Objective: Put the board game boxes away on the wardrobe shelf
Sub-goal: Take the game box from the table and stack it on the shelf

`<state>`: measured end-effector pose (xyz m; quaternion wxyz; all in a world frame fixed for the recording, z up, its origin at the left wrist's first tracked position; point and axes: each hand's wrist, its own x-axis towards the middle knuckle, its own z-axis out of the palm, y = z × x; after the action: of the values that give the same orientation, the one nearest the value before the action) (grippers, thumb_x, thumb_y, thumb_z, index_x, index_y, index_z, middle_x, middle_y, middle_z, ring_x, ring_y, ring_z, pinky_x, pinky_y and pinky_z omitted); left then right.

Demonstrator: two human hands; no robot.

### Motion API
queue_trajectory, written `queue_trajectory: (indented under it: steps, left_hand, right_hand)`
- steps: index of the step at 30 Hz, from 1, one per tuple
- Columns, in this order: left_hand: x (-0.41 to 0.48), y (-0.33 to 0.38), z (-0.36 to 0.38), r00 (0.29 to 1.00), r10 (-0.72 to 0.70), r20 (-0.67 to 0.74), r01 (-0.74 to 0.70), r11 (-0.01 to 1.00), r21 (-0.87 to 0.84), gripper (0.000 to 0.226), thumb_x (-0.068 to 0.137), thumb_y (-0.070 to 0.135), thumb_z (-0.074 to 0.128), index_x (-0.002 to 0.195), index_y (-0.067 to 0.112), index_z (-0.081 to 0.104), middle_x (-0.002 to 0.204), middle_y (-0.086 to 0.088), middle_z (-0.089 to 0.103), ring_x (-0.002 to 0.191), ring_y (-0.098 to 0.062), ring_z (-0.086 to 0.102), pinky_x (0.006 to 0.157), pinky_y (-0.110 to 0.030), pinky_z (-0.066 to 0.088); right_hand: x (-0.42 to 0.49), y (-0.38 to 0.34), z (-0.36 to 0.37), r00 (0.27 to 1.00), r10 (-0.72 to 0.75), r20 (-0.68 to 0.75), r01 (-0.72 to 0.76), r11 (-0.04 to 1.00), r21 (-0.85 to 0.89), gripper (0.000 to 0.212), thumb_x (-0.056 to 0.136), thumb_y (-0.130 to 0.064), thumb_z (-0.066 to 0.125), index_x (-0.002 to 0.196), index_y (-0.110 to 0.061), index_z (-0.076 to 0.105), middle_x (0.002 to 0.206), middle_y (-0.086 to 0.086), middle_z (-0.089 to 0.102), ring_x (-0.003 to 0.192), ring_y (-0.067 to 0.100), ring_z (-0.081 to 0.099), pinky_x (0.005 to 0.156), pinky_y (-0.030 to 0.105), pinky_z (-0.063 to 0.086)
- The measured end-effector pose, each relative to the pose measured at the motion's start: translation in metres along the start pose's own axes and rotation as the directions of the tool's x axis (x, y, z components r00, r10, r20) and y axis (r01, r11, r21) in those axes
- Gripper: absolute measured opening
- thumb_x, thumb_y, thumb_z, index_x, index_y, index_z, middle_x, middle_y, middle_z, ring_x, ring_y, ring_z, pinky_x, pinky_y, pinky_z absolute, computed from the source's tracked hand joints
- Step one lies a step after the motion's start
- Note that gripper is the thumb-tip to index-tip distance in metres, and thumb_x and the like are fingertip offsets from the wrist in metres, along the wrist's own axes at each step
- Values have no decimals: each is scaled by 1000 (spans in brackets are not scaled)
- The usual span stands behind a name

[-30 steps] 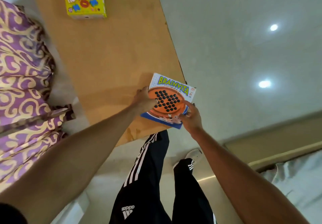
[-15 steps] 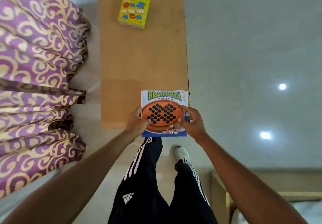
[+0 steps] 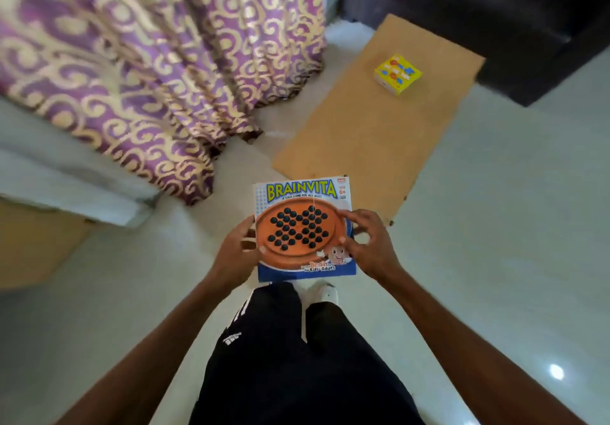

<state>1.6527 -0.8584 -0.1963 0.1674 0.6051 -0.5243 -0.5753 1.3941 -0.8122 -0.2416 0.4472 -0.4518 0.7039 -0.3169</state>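
Head view: we see the left hand [image 3: 236, 253] and right hand [image 3: 369, 249] gripping the flat square Brainvita box [image 3: 302, 226]; beyond it, a yellow cubic box [image 3: 397, 74].

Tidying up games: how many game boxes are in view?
2. The Brainvita box is held between the left hand and right hand; the yellow box lies on the brown board on the floor. Others may be out of view.

Both arms reach forward, forearms converging toward centre. Left hand [image 3: 236, 254] grips the left edge of the Brainvita box [image 3: 302, 223], fingers curled against its side. Right hand [image 3: 371, 249] holds the right edge, fingertips on the printed face.
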Motion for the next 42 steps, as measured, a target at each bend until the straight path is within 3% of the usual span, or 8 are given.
queue_trajectory:
  steps: [3,8,12,20,25,31,38,42]
  left_hand:
    - [-72,-52,-35,981,-58,-185,43,995,-85,54,85,10,70,133,27,52,108,-2,65,99,-24,65,78,-48,60]
    - [-168,-125,-78,904,-139,-403,28,963,-267,55,84,6,72,127,33,51,104,2,66,95,-22,66,71,-45,61]
    - [-254,-187,-113,818,-200,-539,-34,920,-392,60,84,3,71,134,29,49,104,1,66,93,-19,67,63,-34,61]
    - [-448,-313,-173,524,-421,-740,-186,792,-582,59,82,-9,66,124,32,56,100,-4,68,91,-22,69,64,-39,62]
    - [-533,-374,-187,271,-579,-769,-317,701,-639,55,83,-9,67,120,32,60,90,0,69,84,-23,69,61,-39,59]
    - [-614,-434,-219,31,-677,-736,-378,674,-635,53,86,-3,65,117,39,59,88,7,71,76,-14,71,60,-35,60]
    - [-699,-499,-268,-212,-786,-580,-449,606,-657,62,85,-11,58,121,40,57,92,2,70,73,-9,71,60,-33,61]
    - [-739,-533,-283,-295,-807,-511,-478,588,-653,63,86,-8,60,116,47,53,94,4,69,78,-15,72,65,-40,62]
  right_hand:
    - [-33,-25,49,978,-100,184,114,991,-67,52,82,-15,73,129,-29,56,126,-4,43,110,18,54,76,41,61]
    - [-79,-64,131,889,-275,366,330,939,-95,50,80,-23,75,127,-21,59,117,-6,47,106,17,54,78,19,50]
    - [-130,-94,214,805,-333,491,436,893,-108,49,80,-24,74,126,-22,59,117,-7,47,104,13,54,75,15,48]
    - [-265,-153,408,455,-444,771,676,737,26,50,77,-9,77,122,-22,60,116,-2,51,108,17,55,78,19,51]
    - [-338,-184,516,197,-426,883,744,652,148,49,77,-13,77,123,-17,61,120,2,54,107,18,56,80,25,53]
    - [-425,-213,662,-81,-341,937,756,592,280,51,76,-15,78,124,-16,59,120,-1,53,102,11,57,75,13,50]
    - [-532,-235,809,-323,-203,925,712,591,378,51,78,-12,77,124,-23,59,119,-4,52,99,10,60,66,8,52]
    - [-591,-243,869,-402,-139,905,700,591,401,54,76,-20,79,125,-28,58,120,-8,53,96,8,62,63,12,55]
